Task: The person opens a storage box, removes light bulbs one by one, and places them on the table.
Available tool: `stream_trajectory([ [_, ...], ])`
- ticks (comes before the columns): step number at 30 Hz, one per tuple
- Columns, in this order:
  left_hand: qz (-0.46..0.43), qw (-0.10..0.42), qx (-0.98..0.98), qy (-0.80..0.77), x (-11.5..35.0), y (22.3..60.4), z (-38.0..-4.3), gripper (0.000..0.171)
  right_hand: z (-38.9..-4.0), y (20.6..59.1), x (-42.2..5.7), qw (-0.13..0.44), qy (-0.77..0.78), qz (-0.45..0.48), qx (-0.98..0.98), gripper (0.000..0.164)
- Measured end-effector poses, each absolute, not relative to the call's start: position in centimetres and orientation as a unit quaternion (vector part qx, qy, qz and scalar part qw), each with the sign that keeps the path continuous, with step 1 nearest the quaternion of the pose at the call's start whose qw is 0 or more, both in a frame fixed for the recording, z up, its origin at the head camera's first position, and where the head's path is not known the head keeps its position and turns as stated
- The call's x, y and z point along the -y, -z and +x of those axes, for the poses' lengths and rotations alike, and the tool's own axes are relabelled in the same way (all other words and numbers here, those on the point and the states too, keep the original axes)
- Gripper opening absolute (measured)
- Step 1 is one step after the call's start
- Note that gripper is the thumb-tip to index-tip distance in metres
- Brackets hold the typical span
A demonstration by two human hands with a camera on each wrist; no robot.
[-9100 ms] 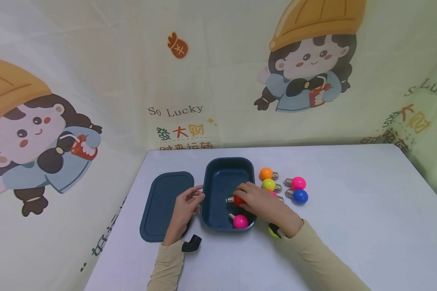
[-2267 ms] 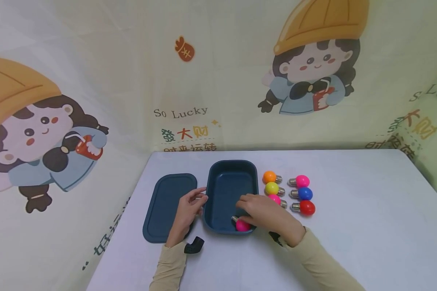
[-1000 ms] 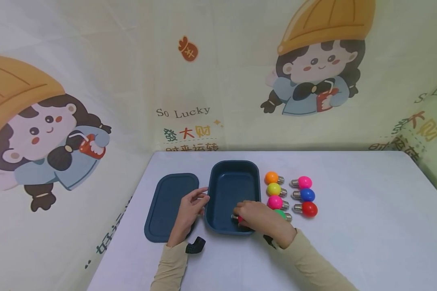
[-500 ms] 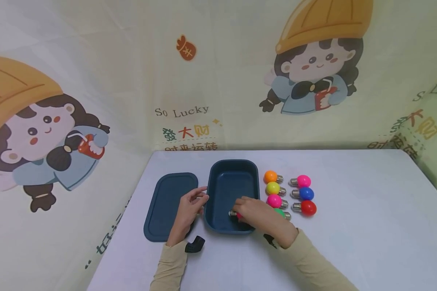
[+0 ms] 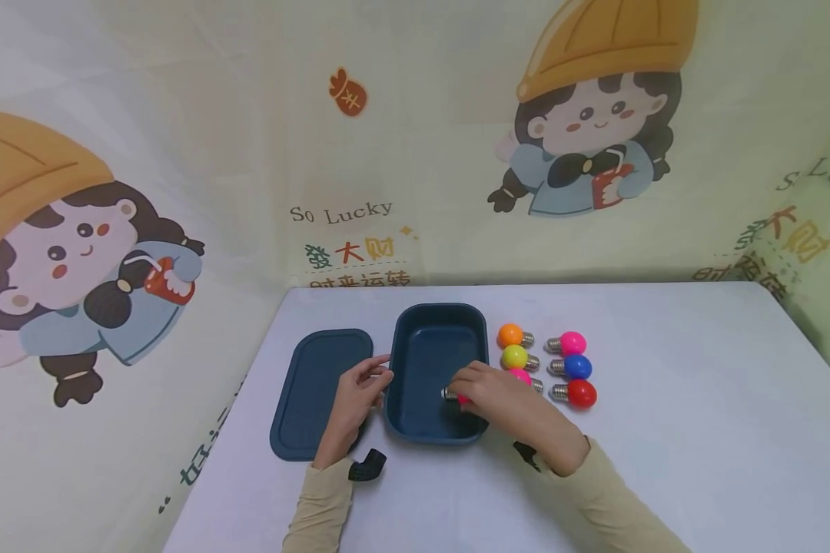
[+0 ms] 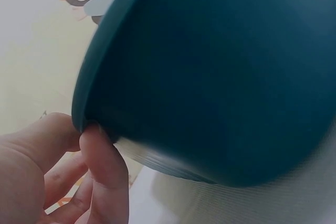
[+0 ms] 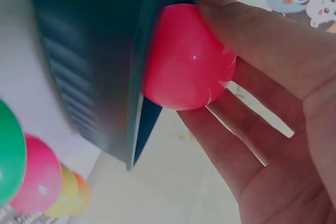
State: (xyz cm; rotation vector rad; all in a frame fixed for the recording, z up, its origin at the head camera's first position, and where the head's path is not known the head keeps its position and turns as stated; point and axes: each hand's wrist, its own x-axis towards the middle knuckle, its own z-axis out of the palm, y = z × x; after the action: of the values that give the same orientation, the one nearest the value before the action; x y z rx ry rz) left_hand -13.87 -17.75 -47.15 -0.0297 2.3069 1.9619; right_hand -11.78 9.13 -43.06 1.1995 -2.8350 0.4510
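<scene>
My left hand [image 5: 356, 395] pinches the left rim of a dark blue plastic box [image 5: 432, 349]; in the left wrist view, thumb and fingers [image 6: 105, 163] meet at that edge. Over the box's front right part, my right hand [image 5: 508, 392] holds a pink light bulb by its round end, its metal screw base pointing left. The right wrist view has this pink bulb [image 7: 186, 59] between thumb and fingers, right by the box rim.
Right of the box lie orange [image 5: 509, 336], yellow [image 5: 515, 357] and pink bulbs [image 5: 520, 376], plus a green bulb [image 7: 8, 153] hidden from the head view. Beyond them are pink [image 5: 572, 343], blue [image 5: 578, 366] and red bulbs [image 5: 582, 394]. A flat dark blue lid [image 5: 318, 384] lies left.
The red bulb has gone from the box to the front of the right row. My right hand has since gripped the pink bulb in the box and raised it. The left hand stays.
</scene>
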Motion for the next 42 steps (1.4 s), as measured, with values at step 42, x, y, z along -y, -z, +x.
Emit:
stream_trajectory([
  [42, -0.014, 0.051, -0.770, -0.636, 17.5, 46.6, -13.5, 0.037, -8.4, 44.4, -20.3, 0.110, -0.149, 0.287, 0.940, 0.034],
])
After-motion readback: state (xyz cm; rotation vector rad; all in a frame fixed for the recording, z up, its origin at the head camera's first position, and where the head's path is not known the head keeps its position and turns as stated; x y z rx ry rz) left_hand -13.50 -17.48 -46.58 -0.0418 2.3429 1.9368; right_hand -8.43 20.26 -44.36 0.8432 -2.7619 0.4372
